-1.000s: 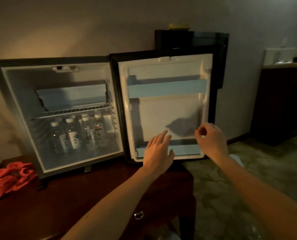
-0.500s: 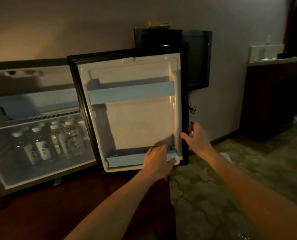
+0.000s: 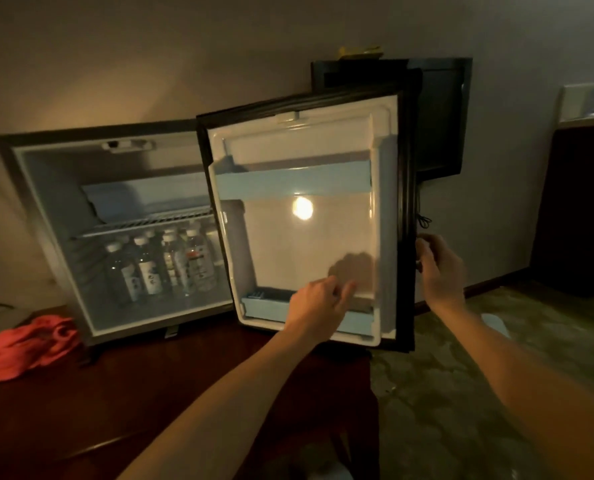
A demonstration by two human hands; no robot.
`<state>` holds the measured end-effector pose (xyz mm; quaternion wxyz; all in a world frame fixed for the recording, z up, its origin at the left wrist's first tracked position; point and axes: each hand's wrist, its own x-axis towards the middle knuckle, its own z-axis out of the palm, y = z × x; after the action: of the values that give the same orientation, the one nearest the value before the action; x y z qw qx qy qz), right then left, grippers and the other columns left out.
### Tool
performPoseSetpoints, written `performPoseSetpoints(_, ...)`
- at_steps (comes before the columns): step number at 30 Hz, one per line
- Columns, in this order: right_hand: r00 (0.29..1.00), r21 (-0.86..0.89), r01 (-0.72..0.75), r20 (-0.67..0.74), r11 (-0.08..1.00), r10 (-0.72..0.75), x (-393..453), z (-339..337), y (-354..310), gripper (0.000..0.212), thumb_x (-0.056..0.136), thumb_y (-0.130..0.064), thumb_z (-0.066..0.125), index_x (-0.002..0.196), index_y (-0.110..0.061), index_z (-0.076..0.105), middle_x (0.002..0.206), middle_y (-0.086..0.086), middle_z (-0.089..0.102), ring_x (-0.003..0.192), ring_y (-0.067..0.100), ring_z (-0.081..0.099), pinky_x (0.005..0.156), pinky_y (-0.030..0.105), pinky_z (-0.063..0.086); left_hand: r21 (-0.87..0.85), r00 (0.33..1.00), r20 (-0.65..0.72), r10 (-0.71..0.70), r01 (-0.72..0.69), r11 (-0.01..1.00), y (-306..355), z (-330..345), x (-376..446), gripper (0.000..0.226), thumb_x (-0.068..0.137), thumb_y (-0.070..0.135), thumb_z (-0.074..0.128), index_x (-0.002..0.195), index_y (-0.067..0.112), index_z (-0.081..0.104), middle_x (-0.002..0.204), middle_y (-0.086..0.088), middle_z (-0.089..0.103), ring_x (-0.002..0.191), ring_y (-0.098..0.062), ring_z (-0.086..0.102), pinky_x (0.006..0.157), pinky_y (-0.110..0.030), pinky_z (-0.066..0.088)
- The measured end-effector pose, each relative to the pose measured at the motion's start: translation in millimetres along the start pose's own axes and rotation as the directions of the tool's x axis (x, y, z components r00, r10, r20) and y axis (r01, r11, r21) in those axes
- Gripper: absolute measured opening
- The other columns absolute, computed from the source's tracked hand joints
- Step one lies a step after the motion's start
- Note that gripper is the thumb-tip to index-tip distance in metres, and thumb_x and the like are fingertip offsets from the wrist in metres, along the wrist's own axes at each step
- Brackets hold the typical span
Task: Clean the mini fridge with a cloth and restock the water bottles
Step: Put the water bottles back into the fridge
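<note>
The mini fridge (image 3: 49, 216) stands on a dark wooden table, its white-lined door (image 3: 306, 244) swung partway inward. Several water bottles (image 3: 160, 268) stand under the wire shelf inside. My right hand (image 3: 439, 268) grips the door's black outer edge. My left hand (image 3: 319, 304) rests on the door's lower blue shelf with fingers loosely curled and holds nothing. A red cloth (image 3: 28, 344) lies crumpled on the table at the left, apart from both hands.
The wooden table (image 3: 150, 403) ends just right of the door, with patterned carpet (image 3: 461, 393) below. A dark framed panel (image 3: 441, 116) hangs on the wall behind the door. A dark cabinet (image 3: 579, 209) stands at the far right.
The door has swung inward toward the fridge body. My right hand moved from the door's inner face to its outer edge and took hold. The view shifted, bringing the red cloth back in.
</note>
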<state>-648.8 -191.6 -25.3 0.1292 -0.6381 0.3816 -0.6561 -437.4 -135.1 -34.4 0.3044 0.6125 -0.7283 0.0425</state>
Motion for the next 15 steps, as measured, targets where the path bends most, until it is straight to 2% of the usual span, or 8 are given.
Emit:
performPoseSetpoints(2, 0.997, -0.036, 0.057, -0.044, 0.998, -0.058, -15.0, -0.8, -13.3, 0.025, 0.103, -0.026, 0.043, 0.094, -0.008, 0.057, 0.074, -0.004, 0.058, 0.067, -0.006, 0.057, 0.06, 0.008, 0.044, -0.006, 0.998, -0.062, 0.002, -0.002, 1.0, -4.5, -21.7, -8.0, 0.065, 0.092, 0.072, 0.023, 0.088, 0.022, 0.063, 0.083, 0.0, 0.066, 0.075, -0.02, 0.062, 0.069, -0.038, 0.053)
performPoseSetpoints(3, 0.995, -0.033, 0.084, -0.056, 0.996, -0.086, -21.7, 0.1, -20.8, 0.03, 0.102, -0.033, 0.042, 0.092, -0.009, 0.056, 0.072, -0.006, 0.056, 0.065, -0.003, 0.057, 0.059, 0.01, 0.044, -0.016, 0.996, -0.09, 0.007, -0.008, 1.0, -6.3, -34.1, -13.0, 0.07, 0.09, 0.075, 0.018, 0.084, 0.021, 0.062, 0.077, 0.002, 0.063, 0.07, -0.019, 0.061, 0.065, -0.036, 0.052)
performPoseSetpoints(6, 0.986, -0.028, 0.158, -0.039, 0.987, -0.159, -37.3, 6.3, -45.6, 0.038, 0.099, -0.048, 0.036, 0.083, -0.017, 0.051, 0.065, -0.005, 0.052, 0.055, 0.008, 0.054, 0.053, 0.032, 0.047, -0.017, 0.987, -0.161, 0.004, -0.007, 1.0, -10.9, -70.4, -28.6, 0.072, 0.09, 0.073, 0.015, 0.076, 0.017, 0.058, 0.068, 0.0, 0.059, 0.061, -0.02, 0.056, 0.059, -0.034, 0.047)
performPoseSetpoints(9, 0.963, 0.096, 0.258, 0.055, 0.961, -0.264, -61.7, 23.2, -90.5, 0.028, 0.099, -0.049, 0.038, 0.081, -0.029, 0.048, 0.062, -0.009, 0.05, 0.051, 0.009, 0.052, 0.049, 0.021, 0.041, -0.019, 0.977, -0.212, -0.007, 0.003, 1.0, -18.8, -103.0, -50.7, 0.07, 0.092, 0.069, 0.018, 0.074, 0.015, 0.06, 0.068, -0.002, 0.062, 0.062, -0.022, 0.058, 0.057, -0.035, 0.047)
performPoseSetpoints(12, 0.929, 0.236, 0.305, 0.14, 0.923, -0.343, -90.4, 53.2, -126.3, 0.035, 0.098, -0.052, 0.04, 0.094, -0.021, 0.056, 0.075, -0.007, 0.056, 0.06, 0.011, 0.057, 0.051, 0.03, 0.046, -0.019, 0.964, -0.264, -0.026, 0.022, 1.0, -40.2, -134.1, -80.1, 0.051, 0.092, 0.055, 0.026, 0.059, 0.02, 0.041, 0.055, 0.003, 0.046, 0.056, -0.025, 0.049, 0.052, -0.034, 0.032)
performPoseSetpoints(14, 0.915, 0.244, 0.319, 0.172, 0.916, -0.365, -108.6, 78.1, -142.9, 0.035, 0.096, -0.054, 0.044, 0.092, -0.02, 0.053, 0.079, -0.009, 0.055, 0.066, 0.011, 0.057, 0.055, 0.032, 0.047, -0.007, 0.947, -0.313, -0.066, 0.067, 0.998, -73.0, -151.5, -103.3, 0.053, 0.091, 0.06, 0.024, 0.061, 0.02, 0.042, 0.055, 0.004, 0.046, 0.058, -0.026, 0.051, 0.053, -0.036, 0.037)
performPoseSetpoints(15, 0.909, 0.235, 0.336, 0.174, 0.912, -0.38, -118.9, 90.7, -154.1, 0.033, 0.094, -0.053, 0.046, 0.09, -0.022, 0.052, 0.078, -0.013, 0.052, 0.067, 0.006, 0.055, 0.056, 0.027, 0.045, 0.002, 0.936, -0.339, -0.096, 0.103, 0.995, -93.5, -160.3, -115.5, 0.06, 0.091, 0.065, 0.021, 0.066, 0.018, 0.049, 0.058, 0.003, 0.053, 0.062, -0.026, 0.057, 0.056, -0.038, 0.043)
